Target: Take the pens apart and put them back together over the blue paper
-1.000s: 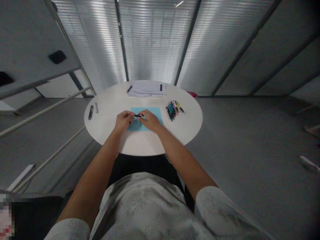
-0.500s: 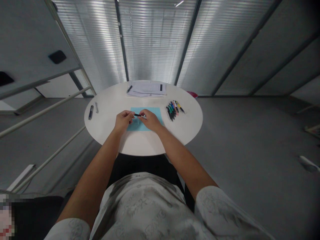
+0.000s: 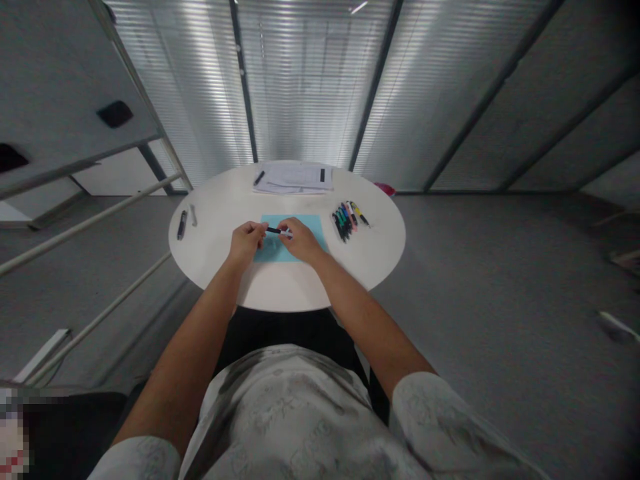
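Observation:
A black-and-white pen (image 3: 273, 231) is held level between my two hands, over a light-blue sheet (image 3: 287, 255) on the round white table (image 3: 280, 287). My left hand (image 3: 246, 241) pinches the pen's dark left end. At its white right end, the fingers of my right hand (image 3: 301, 240) are closed on the pen. Fingers hide parts of both ends. Something small and pale shows on the sheet beneath the pen, too faint to name.
To the right lies a row of several coloured pens (image 3: 345, 221). Papers (image 3: 293, 178) with a dark pen (image 3: 259, 178) are at the far edge. A dark slim object (image 3: 182, 225) and a pale one (image 3: 193, 215) lie at the left. Metal rails (image 3: 100, 220) stand left of the table.
More of the pen shows between my hands, its white right part included. My right fingers have shifted slightly along it; my left hand has hardly moved.

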Tool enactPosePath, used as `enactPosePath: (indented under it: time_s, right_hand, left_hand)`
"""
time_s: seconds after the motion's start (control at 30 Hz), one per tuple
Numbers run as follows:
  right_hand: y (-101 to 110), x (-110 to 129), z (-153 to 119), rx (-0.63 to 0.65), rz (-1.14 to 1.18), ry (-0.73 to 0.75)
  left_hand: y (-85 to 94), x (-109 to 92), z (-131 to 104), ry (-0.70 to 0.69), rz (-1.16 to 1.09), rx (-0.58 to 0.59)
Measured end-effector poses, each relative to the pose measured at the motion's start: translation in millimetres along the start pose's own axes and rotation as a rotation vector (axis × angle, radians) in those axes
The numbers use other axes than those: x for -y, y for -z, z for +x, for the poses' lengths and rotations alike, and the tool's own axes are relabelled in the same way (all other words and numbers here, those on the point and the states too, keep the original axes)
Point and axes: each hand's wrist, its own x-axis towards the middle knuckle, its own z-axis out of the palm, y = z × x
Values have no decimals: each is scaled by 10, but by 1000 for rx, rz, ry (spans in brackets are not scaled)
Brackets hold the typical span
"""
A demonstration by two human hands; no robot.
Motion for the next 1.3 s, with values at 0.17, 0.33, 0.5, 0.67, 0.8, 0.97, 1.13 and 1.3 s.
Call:
enactPosePath:
  time_s: [0.17,0.33,0.5,0.67,0.8,0.97,1.13,1.3]
  right_hand:
    - [13,0,-1,-27,7,14]
    - [19,-10,5,13,11,-7]
    - [27,-1,10,26,15,-4]
    - [4,12,-5,27,13,-46]
    - [-10,5,-11,42,26,-66]
    - [16,19,-13,59,-9,-61]
    - [20,29,-6,76,10,-41]
    - [32,57,-14,162,22,-82]
  left_hand:
    - [13,-19,1,20,-31,-12]
    - [27,-32,11,67,-151,0]
    - [38,-58,5,117,-245,35]
    - [28,-92,-18,118,-300,41]
    - [16,-120,-28,123,-308,25]
    - [8,-130,-24,137,-298,-27]
    - [19,-137,-30,124,-280,-35]
    - [33,-137,-35,119,-296,18]
